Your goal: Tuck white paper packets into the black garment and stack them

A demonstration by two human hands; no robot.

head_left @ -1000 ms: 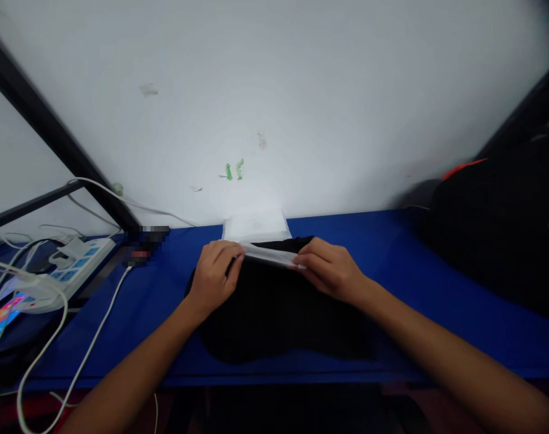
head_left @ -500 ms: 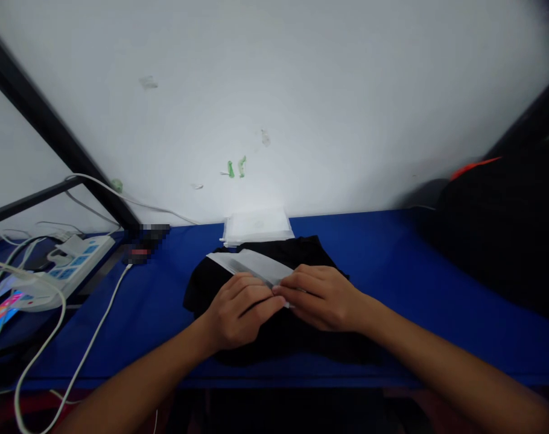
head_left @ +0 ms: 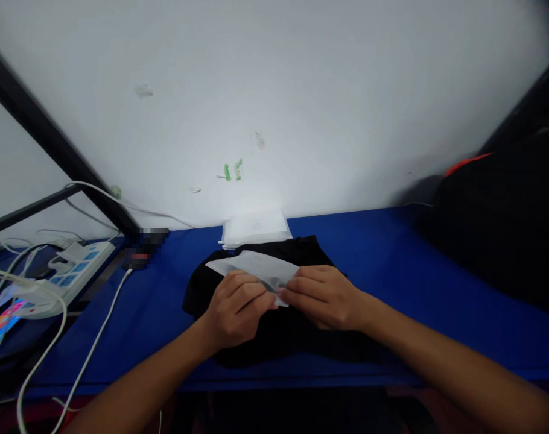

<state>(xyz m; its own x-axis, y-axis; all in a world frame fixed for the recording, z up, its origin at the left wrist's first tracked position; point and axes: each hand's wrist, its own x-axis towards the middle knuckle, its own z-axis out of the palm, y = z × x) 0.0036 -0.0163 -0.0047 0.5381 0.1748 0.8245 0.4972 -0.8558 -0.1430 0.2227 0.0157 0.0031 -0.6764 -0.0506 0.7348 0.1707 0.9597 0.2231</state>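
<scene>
A translucent whitish plastic bag (head_left: 260,265) lies slanted over a bunched black cloth (head_left: 202,283) on the blue tabletop. My left hand (head_left: 238,307) pinches the bag's near edge, thumb against fingers. Just to its right, my right hand (head_left: 322,298) grips the same edge with its fingertips close to the left ones. Something greyish shows through the bag by the fingers, too unclear to name. Behind the cloth, against the wall, sits a stack of similar white bags (head_left: 256,228).
At the left are a white power strip (head_left: 82,265), a lit phone (head_left: 3,322) and loose white cables (head_left: 100,337). A dark partly blurred object (head_left: 141,256) lies near the black frame post (head_left: 52,132). A large black bag (head_left: 496,229) stands at the right on the blue table (head_left: 392,259).
My fingertips have drawn slightly apart along the bag's edge, leaving a small gap between the hands. The bag looks more spread open. The whole view has shifted a little.
</scene>
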